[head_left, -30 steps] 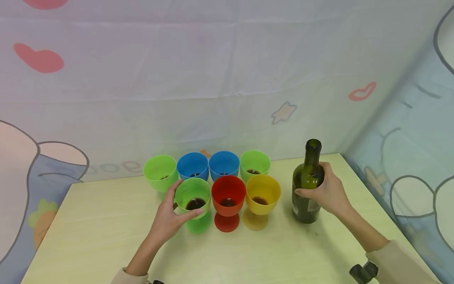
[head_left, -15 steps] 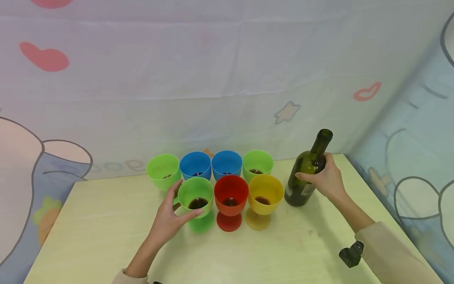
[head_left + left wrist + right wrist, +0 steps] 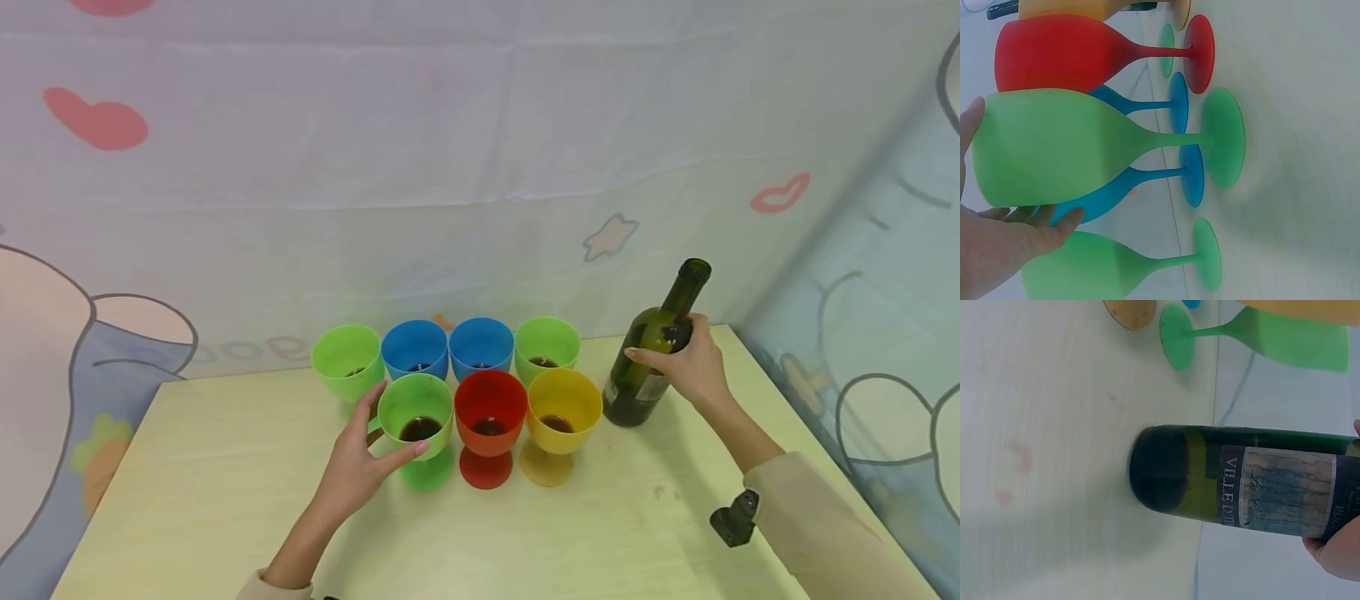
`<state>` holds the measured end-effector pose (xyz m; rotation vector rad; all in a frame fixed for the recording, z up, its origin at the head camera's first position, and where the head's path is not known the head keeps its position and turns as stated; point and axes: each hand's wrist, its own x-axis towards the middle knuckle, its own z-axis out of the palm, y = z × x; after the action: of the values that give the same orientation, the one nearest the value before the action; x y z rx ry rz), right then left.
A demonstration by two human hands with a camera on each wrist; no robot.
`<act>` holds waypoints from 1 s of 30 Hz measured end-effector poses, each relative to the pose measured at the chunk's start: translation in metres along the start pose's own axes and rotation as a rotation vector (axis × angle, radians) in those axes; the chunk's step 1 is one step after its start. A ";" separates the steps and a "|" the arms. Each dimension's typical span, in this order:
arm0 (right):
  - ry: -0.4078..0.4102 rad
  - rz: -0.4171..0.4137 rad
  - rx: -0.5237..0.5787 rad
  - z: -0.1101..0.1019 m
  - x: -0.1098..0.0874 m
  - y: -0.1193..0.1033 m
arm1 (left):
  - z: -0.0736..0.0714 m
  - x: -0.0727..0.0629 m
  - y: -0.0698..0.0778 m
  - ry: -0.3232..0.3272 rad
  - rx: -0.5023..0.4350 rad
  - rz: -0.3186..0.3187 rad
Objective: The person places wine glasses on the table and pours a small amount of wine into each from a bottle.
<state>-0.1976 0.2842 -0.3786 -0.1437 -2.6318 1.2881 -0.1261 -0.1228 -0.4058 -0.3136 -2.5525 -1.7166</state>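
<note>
My left hand (image 3: 352,462) wraps its thumb and fingers round the bowl of the front green goblet (image 3: 408,404), which stands upright with dark liquid inside. In the left wrist view that goblet's foot (image 3: 1225,137) rests on the table. My right hand (image 3: 693,367) grips a dark green wine bottle (image 3: 637,367) around its body, below the neck. The bottle leans with its mouth toward the right, its base (image 3: 1160,469) close over the table. To the right of the held goblet are a red goblet (image 3: 490,404) and a yellow goblet (image 3: 566,400), each with dark liquid.
Behind, a back row holds a green goblet (image 3: 345,354), two blue goblets (image 3: 414,346) and another green goblet (image 3: 547,337), close to the curtain (image 3: 375,167). The pale table (image 3: 540,542) reaches a side edge at the right, beside a printed cloth.
My right hand has moved the bottle back and slightly up, and it has gone from upright to tilted, mouth rightward. My left hand stays on the front green goblet.
</note>
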 end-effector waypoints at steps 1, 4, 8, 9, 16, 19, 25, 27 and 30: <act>-0.006 -0.003 -0.003 0.000 0.000 0.000 | 0.000 0.000 0.000 0.000 0.002 0.003; -0.030 -0.009 -0.008 -0.001 0.001 0.001 | -0.001 -0.001 -0.001 -0.004 0.007 0.008; -0.091 0.000 0.023 -0.005 0.002 0.000 | -0.003 -0.002 -0.001 -0.008 0.031 0.005; -0.106 0.002 0.040 -0.006 0.001 0.000 | -0.004 -0.002 -0.001 -0.007 0.044 0.006; -0.130 -0.097 0.022 -0.013 -0.009 0.005 | -0.014 -0.010 0.001 0.032 0.177 0.099; -0.123 -0.164 -0.050 -0.018 -0.016 0.008 | -0.021 -0.017 0.002 0.048 0.233 0.121; -0.086 -0.251 -0.175 -0.026 -0.033 0.013 | -0.038 -0.031 0.000 0.044 0.376 0.137; -0.076 -0.283 -0.202 -0.028 -0.039 0.015 | -0.043 -0.035 -0.002 0.048 0.434 0.156; -0.055 -0.355 -0.258 -0.028 -0.050 0.017 | -0.050 -0.041 -0.006 0.071 0.557 0.193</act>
<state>-0.1426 0.3068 -0.3822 0.3113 -2.6985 0.8480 -0.0904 -0.1767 -0.3979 -0.4328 -2.6998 -0.8865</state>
